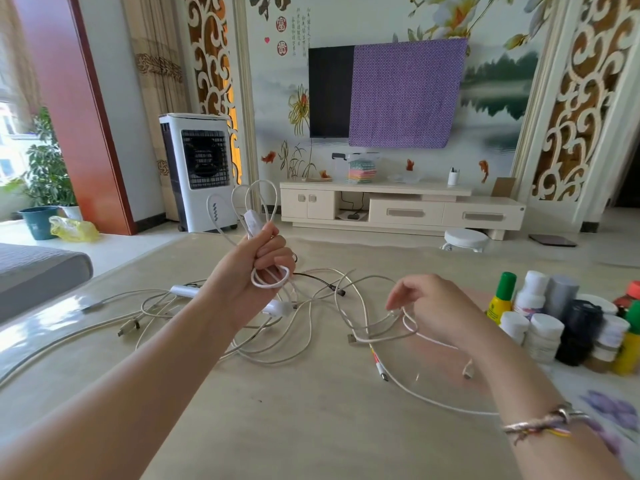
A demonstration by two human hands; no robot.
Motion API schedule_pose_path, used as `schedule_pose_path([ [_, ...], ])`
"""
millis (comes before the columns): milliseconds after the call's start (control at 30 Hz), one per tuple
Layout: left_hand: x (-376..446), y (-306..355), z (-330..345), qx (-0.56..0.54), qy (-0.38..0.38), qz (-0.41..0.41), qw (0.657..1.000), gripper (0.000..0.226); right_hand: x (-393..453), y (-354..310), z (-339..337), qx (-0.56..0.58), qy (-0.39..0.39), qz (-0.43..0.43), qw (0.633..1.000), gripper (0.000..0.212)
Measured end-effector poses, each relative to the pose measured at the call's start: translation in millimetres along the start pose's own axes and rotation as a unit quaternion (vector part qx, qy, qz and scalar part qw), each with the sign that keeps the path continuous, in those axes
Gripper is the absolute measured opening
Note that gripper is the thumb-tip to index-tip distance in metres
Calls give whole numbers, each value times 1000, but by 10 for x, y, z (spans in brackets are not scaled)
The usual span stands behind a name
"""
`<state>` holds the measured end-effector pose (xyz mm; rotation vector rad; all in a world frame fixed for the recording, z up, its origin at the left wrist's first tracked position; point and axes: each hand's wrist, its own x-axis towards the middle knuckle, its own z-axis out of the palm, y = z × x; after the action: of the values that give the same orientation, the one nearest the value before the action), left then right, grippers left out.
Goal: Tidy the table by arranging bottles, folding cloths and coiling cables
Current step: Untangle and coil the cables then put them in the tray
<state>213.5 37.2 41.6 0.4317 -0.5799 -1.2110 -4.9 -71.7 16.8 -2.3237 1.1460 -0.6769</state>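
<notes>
My left hand (256, 268) is raised above the beige table (311, 427) and grips a white cable (258, 199) gathered into loops, with an inline switch sticking up from the fist. More loops hang below the fist. My right hand (433, 306) pinches a strand of the same white cable (403, 315) low over the table. A tangle of white and grey cables (277, 334) with several plugs lies spread between the hands. A cluster of bottles (554, 323) stands at the right edge.
A purple patterned cloth (616, 410) lies at the table's near right corner. A grey cushion (38, 268) sits at the left. Beyond the table are a white air cooler (199, 171), a TV cabinet (398, 209) and a white stool (465, 239).
</notes>
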Motion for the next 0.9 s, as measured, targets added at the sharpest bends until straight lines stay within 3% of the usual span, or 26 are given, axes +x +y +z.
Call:
schedule_pose_path([
  [67,9,-11,0,-2,4,3,1000,24,-83,-199,43,135,1,-58,989,37],
  [100,9,-17,5,-4,5,2,1000,25,-114,-266,104,144,-26,-88,985,27],
  [200,-4,-18,18,-8,-2,-5,1000,28,-131,-292,341,14,-83,-120,989,2],
  [267,-17,7,12,-11,-7,-22,1000,28,-94,-206,415,-50,-52,-86,994,16],
  [433,-8,38,-25,97,-17,-71,993,20,-23,14,303,-8,20,30,999,24],
  [567,-6,-74,-25,217,1,-82,973,18,-28,-94,238,121,103,-62,985,13],
  [700,-42,-230,-6,362,40,-77,928,10,-100,-293,223,230,96,-169,954,14],
  [800,-72,-317,16,426,20,-94,900,8,-112,-308,211,246,69,-167,952,16],
  [900,-87,-334,39,442,-28,-115,889,15,-109,-278,205,192,61,-143,969,18],
])
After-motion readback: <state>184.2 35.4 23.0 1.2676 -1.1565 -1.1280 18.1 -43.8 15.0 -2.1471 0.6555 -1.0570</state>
